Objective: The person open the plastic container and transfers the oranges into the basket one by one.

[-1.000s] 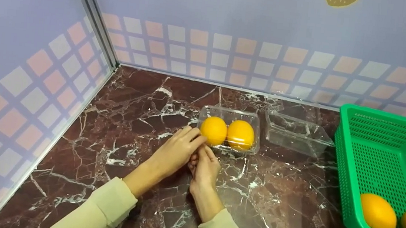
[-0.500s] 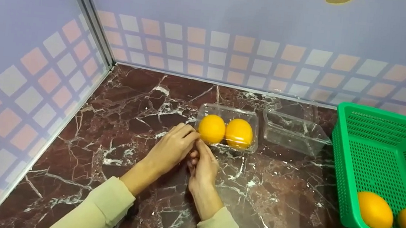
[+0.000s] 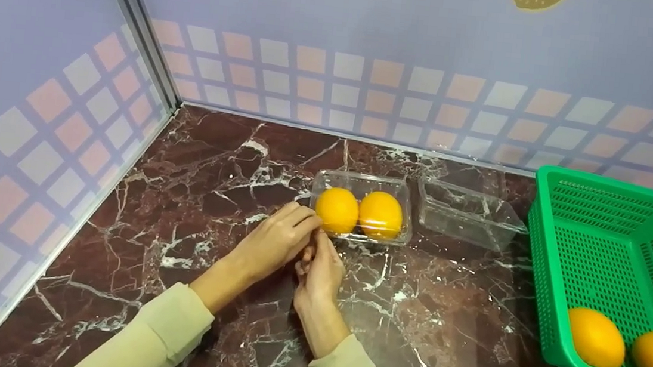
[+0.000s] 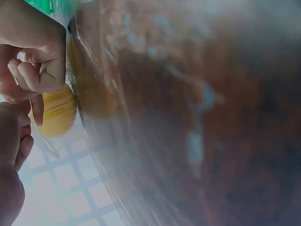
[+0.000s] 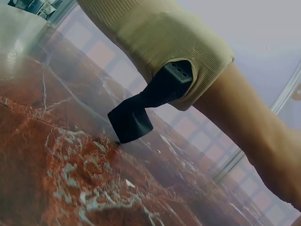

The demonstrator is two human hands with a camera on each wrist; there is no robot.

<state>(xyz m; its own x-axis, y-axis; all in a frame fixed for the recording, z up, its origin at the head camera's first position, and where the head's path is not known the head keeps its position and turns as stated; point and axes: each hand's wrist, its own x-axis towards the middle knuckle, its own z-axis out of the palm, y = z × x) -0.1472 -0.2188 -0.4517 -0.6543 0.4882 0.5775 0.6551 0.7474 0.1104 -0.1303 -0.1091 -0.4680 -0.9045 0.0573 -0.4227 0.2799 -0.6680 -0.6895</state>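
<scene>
A clear plastic clamshell box (image 3: 362, 181) with two oranges (image 3: 337, 210) stands on the marbled tabletop, its lid down over them. My left hand (image 3: 278, 236) holds its near left corner from the left, fingertips on the edge. Against those fingertips, my right hand (image 3: 321, 273) pinches at the same corner from the front. In the left wrist view, the right hand (image 4: 40, 61) has several fingers curled, with one fingertip down beside an orange (image 4: 59, 113). The exact grip on the rim is partly hidden. The right wrist view catches only the sleeve (image 5: 160, 47) and forearm.
Right of the filled box, a second clear clamshell box (image 3: 466, 221) stands with its lid raised by the wall. A green basket (image 3: 542, 276) with two oranges (image 3: 594, 340) visible is at the far right. Patterned walls (image 3: 347, 95) close off the back and left.
The whole scene shifts slightly left in the head view. Both hands stay at the box's near left corner, with only small finger movement; the right hand sits a little closer under the left.
</scene>
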